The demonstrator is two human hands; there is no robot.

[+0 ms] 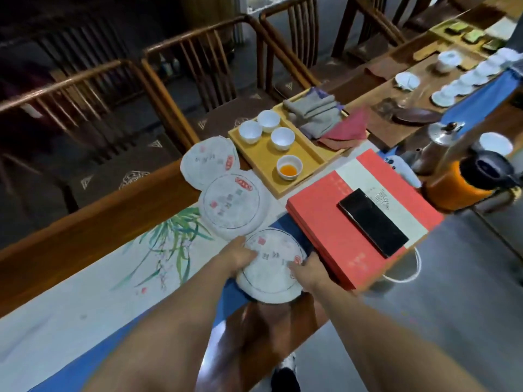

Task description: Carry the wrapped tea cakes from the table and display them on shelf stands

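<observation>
Picking up looks like the step in hand, 1st of 3 wrapped cakes. Long surface [85, 244] carries them in a row beside a red box [365, 222]. Nearest tea cake [271, 267] sits at the near edge, left hand [240, 257] and right hand [307, 271] clasping opposite rims. Next: lift level, turn toward shelf stands, which are out of view. Lifted or resting: cannot tell; wrapper print blurred.

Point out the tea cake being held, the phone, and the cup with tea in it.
held tea cake [270, 268]: head view, centre of its paper wrapper between both hands.
phone [373, 222]: head view, middle of its dark screen, lying on the red box.
cup with tea [289, 167]: head view, on the orange liquid inside.
</observation>
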